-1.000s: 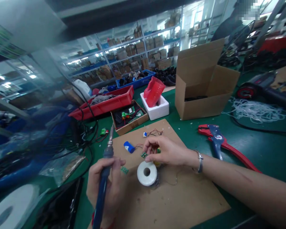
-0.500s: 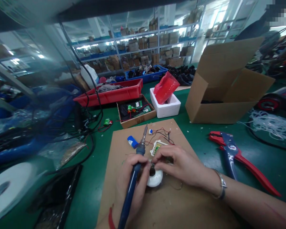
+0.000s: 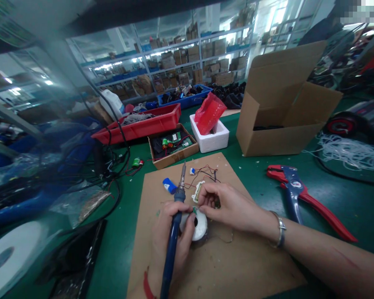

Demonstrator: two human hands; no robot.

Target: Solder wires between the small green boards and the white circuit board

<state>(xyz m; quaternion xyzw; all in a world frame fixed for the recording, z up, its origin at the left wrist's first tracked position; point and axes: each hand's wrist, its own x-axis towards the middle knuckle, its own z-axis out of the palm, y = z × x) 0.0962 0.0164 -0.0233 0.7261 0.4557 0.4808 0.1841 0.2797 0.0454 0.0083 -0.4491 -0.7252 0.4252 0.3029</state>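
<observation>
My left hand (image 3: pixel 159 236) is closed round the dark blue handle of a soldering iron (image 3: pixel 171 249), whose bare tip points up and away. Its thumb and fingertips also meet a tiny green part (image 3: pixel 195 210). Pinched together, the fingers of my right hand (image 3: pixel 229 207) touch the same spot; what they hold is too small to make out. Directly beneath the fingertips lies a white spool (image 3: pixel 202 227), partly covered by my left hand. Beyond are a blue cylinder (image 3: pixel 169 185), thin red and black wires (image 3: pixel 202 171) and a white-edged piece (image 3: pixel 196 193), half hidden by my right hand.
A brown cardboard sheet (image 3: pixel 224 265) covers the green table. Red-handled wire strippers (image 3: pixel 296 187) lie to the right, under an open carton (image 3: pixel 274 141). Behind are a shallow parts box (image 3: pixel 174 158), a white foam box (image 3: pixel 213 141) and a red bin (image 3: pixel 149 118). Cables (image 3: pixel 121 166) hang at left.
The whole view has shifted slightly. My right fingertips have drawn in close to the left ones, and the tiny green part shows more clearly between them. The left hand keeps the soldering iron.
</observation>
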